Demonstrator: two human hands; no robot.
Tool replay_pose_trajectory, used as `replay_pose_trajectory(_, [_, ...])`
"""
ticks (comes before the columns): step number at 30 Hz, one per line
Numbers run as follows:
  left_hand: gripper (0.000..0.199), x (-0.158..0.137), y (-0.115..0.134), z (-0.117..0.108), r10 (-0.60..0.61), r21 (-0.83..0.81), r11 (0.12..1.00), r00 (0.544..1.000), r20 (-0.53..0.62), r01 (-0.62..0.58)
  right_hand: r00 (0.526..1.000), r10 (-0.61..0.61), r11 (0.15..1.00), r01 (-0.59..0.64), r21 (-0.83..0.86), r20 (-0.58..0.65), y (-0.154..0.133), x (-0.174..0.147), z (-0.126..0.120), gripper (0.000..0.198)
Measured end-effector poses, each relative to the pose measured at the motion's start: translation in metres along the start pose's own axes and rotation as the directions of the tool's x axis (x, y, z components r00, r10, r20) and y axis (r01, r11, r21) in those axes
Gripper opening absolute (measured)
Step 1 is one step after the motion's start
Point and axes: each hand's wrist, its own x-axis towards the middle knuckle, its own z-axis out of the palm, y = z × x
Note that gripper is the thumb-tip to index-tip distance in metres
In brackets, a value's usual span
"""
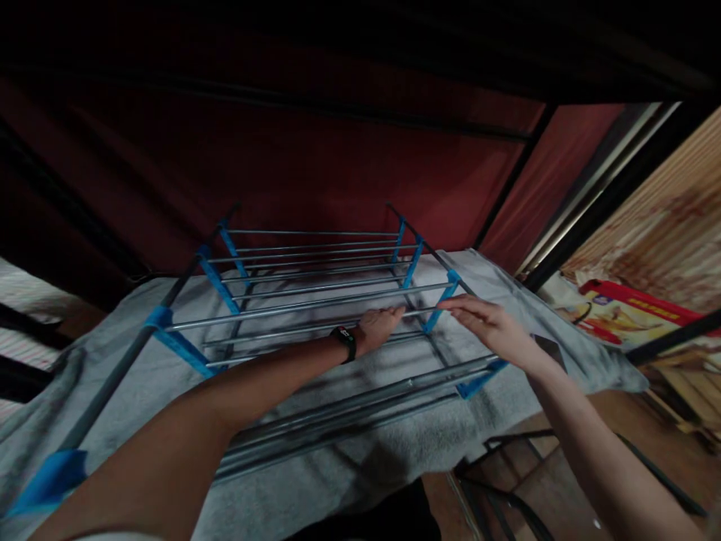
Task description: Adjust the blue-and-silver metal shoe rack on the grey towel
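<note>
A rack of grey metal tubes (315, 300) joined by blue plastic brackets (180, 352) lies on its side in front of me. My left hand (381, 329), with a black smart band (345, 343) on the wrist, is closed on one of the cross tubes inside the rack, its palm hidden from view. To its right, my right hand (481, 321) pinches the same tube near its end, beside a blue bracket (442, 304). Whether that end sits in the bracket's socket, I cannot tell. Closer to me, more tubes (360, 402) run between the lower brackets.
A grey towel-like cloth (451, 443) covers the surface under the rack. Behind it hangs a dark red sheet (338, 158) with black frame bars. At right lie a red and yellow package (631, 312) and, below, a dark metal-framed seat (529, 481).
</note>
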Motion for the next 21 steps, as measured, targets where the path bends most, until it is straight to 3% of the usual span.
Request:
replay_pose_trajectory(2, [0.056,-0.001,0.004,-0.002,0.015,-0.06,0.998,1.0,-0.026,-0.017,0.982,-0.087,0.99,0.103,-0.093,0.167,0.011,0.017,0.024,0.04])
replay_pose_trajectory(4, [0.051,-0.001,0.008,-0.003,0.047,-0.096,0.994,0.997,-0.061,-0.053,0.962,-0.112,0.961,0.169,-0.219,0.249,0.025,0.032,0.047,0.048])
replay_pose_trajectory(8, [0.035,-0.003,0.014,0.0,0.119,-0.111,0.985,0.987,-0.11,-0.131,0.922,-0.019,0.872,0.205,-0.445,0.387,0.043,0.049,0.075,0.063])
replay_pose_trajectory(14, [0.023,-0.008,0.015,-0.005,0.124,-0.162,0.978,0.99,-0.069,-0.133,0.875,0.046,0.901,0.171,-0.398,0.482,0.048,0.064,0.083,0.068])
replay_pose_trajectory(18, [0.023,-0.025,0.008,-0.038,0.112,-0.071,0.991,0.993,-0.027,-0.113,0.872,0.005,0.936,0.169,-0.31,0.489,0.049,0.068,0.082,0.053])
replay_pose_trajectory(21, [0.02,-0.06,0.0,-0.083,0.072,-0.071,0.995,0.991,0.111,-0.064,0.864,0.067,0.954,0.091,-0.285,0.499,0.055,0.066,0.075,0.04])
